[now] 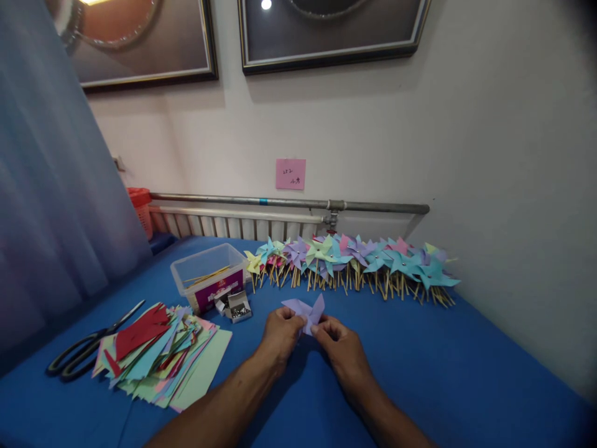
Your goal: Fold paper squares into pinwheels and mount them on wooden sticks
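Observation:
A purple paper pinwheel (304, 309) is held between both hands above the blue tabletop, near the middle of the view. My left hand (282, 330) pinches its left side, with the thumb close to the centre. On the right side, my right hand (339, 342) has thumb and fingertips closed on a folded blade. Two pointed blades stick up past the fingers; the lower part is covered by the hands. No stick shows on this pinwheel. Ahead and to the left sits a small open box of metal pins (239, 308), their exact kind too small to tell.
Finished pinwheels on sticks (354, 261) lie in a long row by the wall. A clear plastic tub (209, 274) holds thin sticks. Left are a pile of coloured paper (163, 354) and black-handled scissors (96, 342). Behind run a radiator (233, 224) and a pipe (289, 203).

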`<state>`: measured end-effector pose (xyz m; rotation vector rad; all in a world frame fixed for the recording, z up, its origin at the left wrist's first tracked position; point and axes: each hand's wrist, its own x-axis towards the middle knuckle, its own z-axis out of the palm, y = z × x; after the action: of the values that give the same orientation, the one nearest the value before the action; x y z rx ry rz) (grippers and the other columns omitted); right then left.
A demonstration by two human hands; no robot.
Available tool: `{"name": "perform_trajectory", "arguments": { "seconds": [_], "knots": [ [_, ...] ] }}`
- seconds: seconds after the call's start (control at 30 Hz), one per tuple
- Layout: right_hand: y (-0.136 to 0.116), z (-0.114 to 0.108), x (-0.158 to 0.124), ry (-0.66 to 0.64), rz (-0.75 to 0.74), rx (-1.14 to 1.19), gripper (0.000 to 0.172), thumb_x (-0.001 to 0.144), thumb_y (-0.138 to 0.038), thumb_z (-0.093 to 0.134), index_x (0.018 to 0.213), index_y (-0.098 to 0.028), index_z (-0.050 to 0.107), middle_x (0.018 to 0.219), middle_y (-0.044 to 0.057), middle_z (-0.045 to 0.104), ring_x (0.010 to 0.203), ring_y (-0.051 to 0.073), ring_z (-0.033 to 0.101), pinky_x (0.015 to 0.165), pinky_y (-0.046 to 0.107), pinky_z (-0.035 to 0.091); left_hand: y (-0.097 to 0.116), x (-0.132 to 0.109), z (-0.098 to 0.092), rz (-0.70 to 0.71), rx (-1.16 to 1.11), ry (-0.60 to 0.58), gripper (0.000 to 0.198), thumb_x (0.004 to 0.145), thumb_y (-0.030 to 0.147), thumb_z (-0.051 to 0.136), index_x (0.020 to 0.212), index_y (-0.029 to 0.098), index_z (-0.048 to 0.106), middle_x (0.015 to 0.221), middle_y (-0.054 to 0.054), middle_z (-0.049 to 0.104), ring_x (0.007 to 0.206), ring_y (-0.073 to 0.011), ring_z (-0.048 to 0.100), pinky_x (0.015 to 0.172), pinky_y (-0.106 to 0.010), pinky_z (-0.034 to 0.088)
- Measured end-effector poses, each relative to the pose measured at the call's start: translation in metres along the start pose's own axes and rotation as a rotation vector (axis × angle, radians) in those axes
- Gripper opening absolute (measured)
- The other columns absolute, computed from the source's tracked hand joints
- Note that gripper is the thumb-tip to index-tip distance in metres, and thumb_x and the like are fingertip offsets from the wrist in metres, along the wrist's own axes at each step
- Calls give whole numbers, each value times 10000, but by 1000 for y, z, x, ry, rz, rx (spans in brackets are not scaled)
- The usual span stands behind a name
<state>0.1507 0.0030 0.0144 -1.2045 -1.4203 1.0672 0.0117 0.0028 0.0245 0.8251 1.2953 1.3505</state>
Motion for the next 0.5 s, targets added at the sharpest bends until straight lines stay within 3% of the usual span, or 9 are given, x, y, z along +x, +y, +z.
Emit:
{"name": "perform_trajectory", "arguments": {
  "seconds": [0.13, 0.5],
  "knots": [
    [-2, 1, -2, -25, -14, 33, 343, 742, -534, 719, 654, -202, 715, 1194, 131, 719, 1069, 305, 660, 941, 381, 461, 2, 0, 0, 0, -43, 14, 161, 625, 230, 731, 606, 153, 591, 499, 18, 554, 443, -85, 433, 477, -224, 317],
    [-7, -4, -3, -37, -84, -121, 289, 784, -472, 646, 639, -223, 664, 1153, 142, 708, 1304, 348, 525, 1077, 439, 362, -2, 1, 0, -12, -22, -16, 151, 607, 238, 723, 618, 155, 598, 488, 27, 541, 427, -82, 424, 468, -222, 302]
  ]
}}
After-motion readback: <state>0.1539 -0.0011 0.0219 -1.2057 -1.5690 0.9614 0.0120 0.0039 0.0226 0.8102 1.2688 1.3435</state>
